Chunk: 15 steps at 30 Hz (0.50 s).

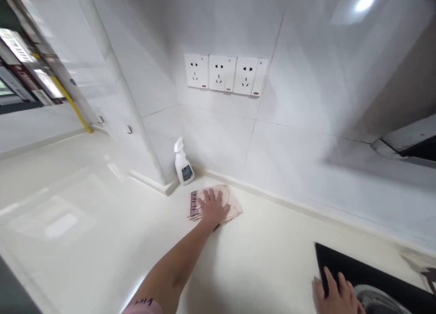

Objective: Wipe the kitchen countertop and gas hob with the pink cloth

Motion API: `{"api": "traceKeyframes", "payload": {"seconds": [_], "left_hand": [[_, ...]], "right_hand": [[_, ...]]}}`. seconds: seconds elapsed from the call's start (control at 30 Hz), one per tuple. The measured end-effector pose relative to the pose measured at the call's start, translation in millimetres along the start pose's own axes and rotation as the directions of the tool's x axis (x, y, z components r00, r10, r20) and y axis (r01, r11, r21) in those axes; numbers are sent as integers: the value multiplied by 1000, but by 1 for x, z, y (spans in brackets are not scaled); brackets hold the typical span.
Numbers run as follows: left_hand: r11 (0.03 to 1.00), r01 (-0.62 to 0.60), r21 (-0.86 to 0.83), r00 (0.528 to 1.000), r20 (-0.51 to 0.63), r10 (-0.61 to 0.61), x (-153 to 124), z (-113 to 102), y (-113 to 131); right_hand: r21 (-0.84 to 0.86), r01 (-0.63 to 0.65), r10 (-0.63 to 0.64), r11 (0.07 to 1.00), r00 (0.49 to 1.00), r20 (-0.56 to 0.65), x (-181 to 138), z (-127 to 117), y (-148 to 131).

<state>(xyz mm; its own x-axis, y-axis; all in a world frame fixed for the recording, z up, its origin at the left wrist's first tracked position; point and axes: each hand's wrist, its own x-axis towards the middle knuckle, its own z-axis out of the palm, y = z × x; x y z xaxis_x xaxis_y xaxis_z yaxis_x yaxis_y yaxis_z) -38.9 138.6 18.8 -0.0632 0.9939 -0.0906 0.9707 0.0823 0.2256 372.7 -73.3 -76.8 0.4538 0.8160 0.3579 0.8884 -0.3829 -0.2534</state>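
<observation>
A pale pink cloth with a dark patterned band at its left end lies folded on the cream worktop, near the raised strip along the back wall. The left hand presses flat on it, palm down, the grip open with fingers spread, covering the cloth's middle rather than pinching it. A pink sleeve with dark lettering shows on that arm.

Just behind and left of the cloth, a white spray bottle with a dark label stands upright in the corner. At lower right, the right hand is palm down at the edge of a black cooktop, its grip loosely open, thumb apart from the slightly bent fingers, holding nothing visible; the frame cuts it off. A round metal burner part sits beside it.

Above, three socket plates line the tiled wall. A yellow pipe runs down at far left.
</observation>
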Motion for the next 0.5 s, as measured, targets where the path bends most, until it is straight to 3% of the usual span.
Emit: {"api": "traceKeyframes", "payload": {"seconds": [0.07,0.17,0.23,0.27,0.33,0.4,0.43,0.5], "left_hand": [[994,-103,-23,994,28,104,-6,11,36],[953,-296,-62,950,85,301,-42,32,90],[889,-444,-107,881,129,456,-83,54,117],[819,-554,-150,811,124,572,-107,68,127],[670,-717,-192,668,84,739,-159,102,136],[571,-799,-191,569,72,820,-210,137,134],[546,-818,-182,542,76,837,-233,152,128],[541,-830,-135,539,54,840,-269,172,110]], "right_hand": [[-18,40,-40,999,999,26,-2,4,12],[19,86,-87,996,995,40,-6,17,38],[53,100,-101,994,994,31,-9,26,55],[64,105,-107,992,994,28,-10,31,62],[80,111,-114,991,993,28,-11,36,71],[104,128,-134,986,990,46,-10,37,75],[119,135,-142,984,989,52,-10,36,74],[148,141,-151,979,987,55,-8,31,72]]}}
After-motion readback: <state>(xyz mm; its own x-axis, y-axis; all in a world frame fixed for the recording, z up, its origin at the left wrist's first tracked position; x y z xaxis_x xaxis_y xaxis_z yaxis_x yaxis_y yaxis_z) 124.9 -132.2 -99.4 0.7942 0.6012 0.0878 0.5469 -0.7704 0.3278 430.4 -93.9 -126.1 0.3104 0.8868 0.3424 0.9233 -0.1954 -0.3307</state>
